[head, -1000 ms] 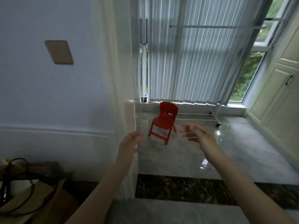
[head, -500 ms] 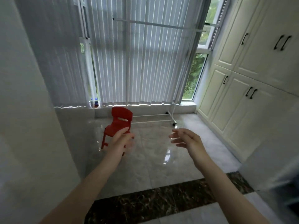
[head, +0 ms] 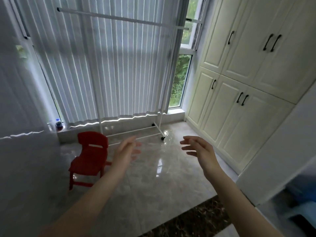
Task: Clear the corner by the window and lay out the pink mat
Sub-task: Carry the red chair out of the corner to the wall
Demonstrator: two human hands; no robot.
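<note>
A small red plastic chair is standing upright on the glossy marble floor in the corner by the window, its backrest toward the pleated white curtain and its seat facing the viewer's left. No pink mat is showing in this view. The left hand is hovering just to the right of the chair's backrest, fingers straight and spread, holding nothing and not touching the chair. The right hand is hanging level with it, well apart to the right, fingers loosely extended and likewise gripping nothing. Behind both hands a white rolling clothes rack is standing in front of the curtain, its base rails lying on the floor and 2 black casters showing. A small bottle with a dark label is sitting on the low sill at the left end of the curtain. Cream cabinets with black handles are lining the right wall.
</note>
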